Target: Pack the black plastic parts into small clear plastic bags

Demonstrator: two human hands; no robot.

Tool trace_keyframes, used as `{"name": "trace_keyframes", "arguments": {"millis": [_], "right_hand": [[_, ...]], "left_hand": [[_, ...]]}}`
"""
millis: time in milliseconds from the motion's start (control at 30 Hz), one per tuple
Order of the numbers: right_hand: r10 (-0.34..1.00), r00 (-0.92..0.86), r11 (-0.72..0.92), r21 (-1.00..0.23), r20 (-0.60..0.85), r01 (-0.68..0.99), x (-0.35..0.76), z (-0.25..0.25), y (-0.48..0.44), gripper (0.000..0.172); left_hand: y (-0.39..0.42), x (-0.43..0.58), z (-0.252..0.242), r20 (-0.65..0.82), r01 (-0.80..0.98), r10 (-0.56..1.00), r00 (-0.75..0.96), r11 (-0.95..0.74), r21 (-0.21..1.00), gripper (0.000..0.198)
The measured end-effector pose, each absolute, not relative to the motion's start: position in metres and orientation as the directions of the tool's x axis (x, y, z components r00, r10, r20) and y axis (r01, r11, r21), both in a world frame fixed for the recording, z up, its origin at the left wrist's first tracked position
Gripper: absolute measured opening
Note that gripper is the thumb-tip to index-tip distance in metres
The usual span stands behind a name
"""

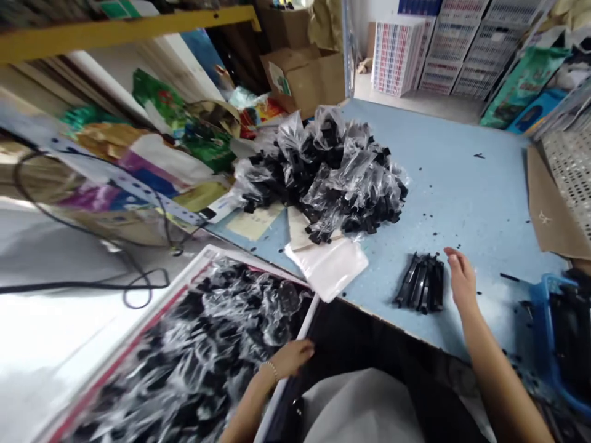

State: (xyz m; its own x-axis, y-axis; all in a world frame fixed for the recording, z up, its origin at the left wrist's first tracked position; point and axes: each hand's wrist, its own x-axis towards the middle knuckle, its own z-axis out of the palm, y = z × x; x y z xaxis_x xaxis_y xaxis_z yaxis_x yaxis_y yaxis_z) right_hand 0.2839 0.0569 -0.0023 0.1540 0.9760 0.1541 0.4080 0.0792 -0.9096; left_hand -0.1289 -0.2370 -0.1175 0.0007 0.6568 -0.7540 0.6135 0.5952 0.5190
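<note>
My right hand (463, 283) is upright on the table beside a small row of black plastic parts (421, 283), its fingers extended and holding nothing visible. A bracelet circles the wrist of my left hand (292, 358), which is over the near edge of a large box (302, 329). Its fingers are loosely bent and somewhat blurred, with nothing seen in them. Inside that box lie many black parts in clear plastic bags (198, 351). A stack of clear empty bags (335, 267) rests at the table's front edge, between the two hands.
A heap of bagged black parts (327, 172) covers the back left of the blue table (466, 184). At right stand a blue basket (545, 332) of black parts and a cardboard piece (551, 209). Black cables (83, 286) hang at left. A cardboard box (307, 77) stands behind.
</note>
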Motion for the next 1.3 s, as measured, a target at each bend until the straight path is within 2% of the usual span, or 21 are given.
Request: {"name": "trace_keyframes", "arguments": {"millis": [67,133,233,300,367,433,533,633,900,1100,1300], "right_hand": [[0.968,0.161,0.117,-0.916,0.192,0.385,0.282,0.005,0.046,0.051],[0.970,0.145,0.123,-0.909,0.195,0.398,0.281,0.006,0.030,0.052],[0.978,0.110,0.098,-0.860,0.176,0.501,0.285,-0.008,-0.001,0.062],[0.973,0.092,0.121,-0.806,0.212,0.580,0.291,-0.020,-0.023,0.068],[0.956,0.103,0.152,-0.766,0.273,0.624,0.295,-0.029,-0.039,0.068],[0.938,0.166,0.144,-0.776,0.305,0.613,0.297,-0.034,-0.048,0.064],[0.917,0.261,0.109,-0.820,0.300,0.562,0.295,-0.033,-0.050,0.057],[0.907,0.275,0.119,-0.821,0.319,0.559,0.291,-0.029,-0.048,0.052],[0.903,0.277,0.129,-0.821,0.329,0.556,0.290,-0.031,-0.048,0.056],[0.914,0.279,0.106,-0.838,0.293,0.535,0.296,-0.037,-0.047,0.054],[0.930,0.288,0.088,-0.897,0.230,0.433,0.302,-0.042,-0.050,0.054]], "left_hand": [[-0.227,-0.148,-0.119,-0.713,0.590,0.701,-0.025,0.586,0.555,0.039],[-0.218,-0.155,-0.129,-0.612,0.660,0.777,-0.148,0.539,0.524,0.044],[-0.229,-0.142,-0.162,-0.454,0.783,0.830,-0.322,0.504,0.366,0.058],[-0.252,-0.126,-0.191,-0.355,0.831,0.852,-0.384,0.487,0.268,0.070],[-0.275,-0.112,-0.218,-0.260,0.871,0.873,-0.412,0.461,0.171,0.069],[-0.291,-0.108,-0.239,-0.224,0.880,0.879,-0.422,0.456,0.132,0.066],[-0.297,-0.114,-0.257,-0.212,0.875,0.876,-0.433,0.465,0.133,0.065],[-0.293,-0.122,-0.265,-0.198,0.871,0.877,-0.437,0.468,0.152,0.065],[-0.297,-0.104,-0.274,-0.197,0.761,0.782,-0.591,0.622,0.184,0.058],[-0.300,-0.106,-0.260,-0.194,0.772,0.806,-0.559,0.591,0.232,0.049],[-0.299,-0.111,-0.258,-0.205,0.773,0.806,-0.556,0.592,0.230,0.053]]}}
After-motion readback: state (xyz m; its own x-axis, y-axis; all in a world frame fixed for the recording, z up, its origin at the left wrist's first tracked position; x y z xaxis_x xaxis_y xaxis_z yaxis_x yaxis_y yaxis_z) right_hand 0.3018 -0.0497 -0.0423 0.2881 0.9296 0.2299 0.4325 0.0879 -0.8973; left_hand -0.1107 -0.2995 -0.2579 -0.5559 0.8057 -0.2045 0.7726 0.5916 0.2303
